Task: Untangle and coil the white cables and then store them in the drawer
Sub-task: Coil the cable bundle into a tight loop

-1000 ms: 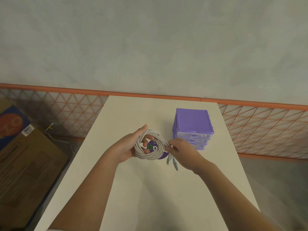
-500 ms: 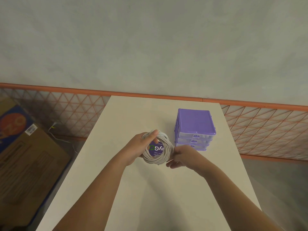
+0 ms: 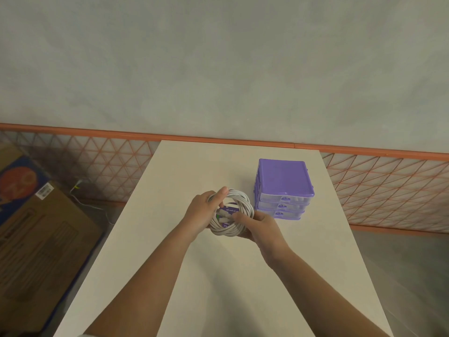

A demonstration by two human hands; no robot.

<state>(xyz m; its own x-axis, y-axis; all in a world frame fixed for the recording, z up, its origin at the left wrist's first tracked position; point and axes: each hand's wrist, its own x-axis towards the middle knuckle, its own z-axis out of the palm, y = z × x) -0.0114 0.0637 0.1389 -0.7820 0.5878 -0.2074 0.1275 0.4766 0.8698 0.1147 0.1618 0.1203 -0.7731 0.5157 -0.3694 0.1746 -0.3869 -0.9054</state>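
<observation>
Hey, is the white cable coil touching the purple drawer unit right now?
Apart. The head view shows bare table between the white cable coil, held in both hands, and the purple drawer unit.

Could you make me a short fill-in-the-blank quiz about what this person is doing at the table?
Both hands, the left hand and the right hand, hold a coil of ____ cable.
The drawer unit is coloured ____.
All its drawers are ____.
It stands on the table to the coil's ____.

Missing words: white; purple; closed; right
</observation>
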